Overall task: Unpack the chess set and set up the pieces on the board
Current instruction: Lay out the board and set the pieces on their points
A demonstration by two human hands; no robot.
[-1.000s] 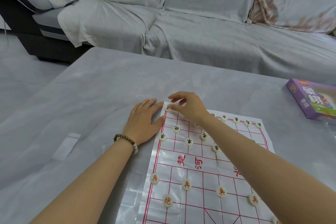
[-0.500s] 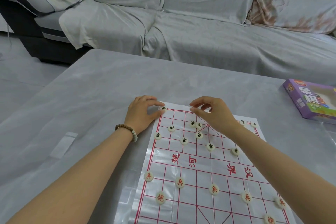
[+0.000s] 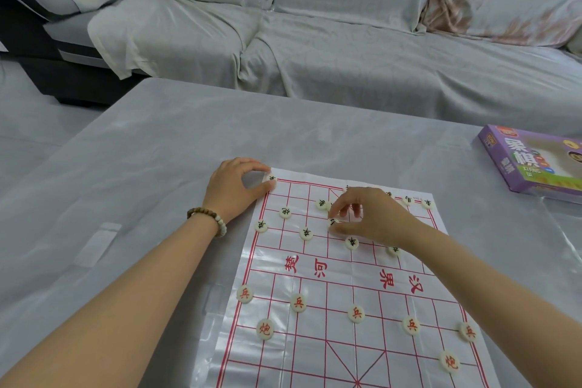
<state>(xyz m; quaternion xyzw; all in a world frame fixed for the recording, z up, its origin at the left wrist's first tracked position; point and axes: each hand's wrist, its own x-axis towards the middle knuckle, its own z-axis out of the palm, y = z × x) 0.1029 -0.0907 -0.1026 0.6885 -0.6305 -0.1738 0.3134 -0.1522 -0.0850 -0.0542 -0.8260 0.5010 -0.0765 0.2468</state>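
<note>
A thin plastic chess board [image 3: 340, 293] with red grid lines lies on the grey table. Round cream pieces stand on it: red-lettered ones such as a pawn [image 3: 298, 303] on the near half, black-lettered ones such as a pawn [image 3: 306, 233] on the far half. My left hand [image 3: 234, 190] pinches a black piece [image 3: 271, 178] at the board's far left corner. My right hand [image 3: 365, 217] pinches another black piece [image 3: 333, 223] in the far middle of the board. Some far-row pieces are hidden behind my right hand.
The purple chess set box [image 3: 532, 161] lies at the table's right edge, with a clear plastic sheet [image 3: 563, 224] just in front of it. A small clear packet [image 3: 97, 244] lies left of my left arm. A covered sofa [image 3: 315, 41] stands behind the table.
My right hand came back from the far rows toward the board's middle and closed on a black piece. My left hand curled round the corner piece. The view shifted slightly.
</note>
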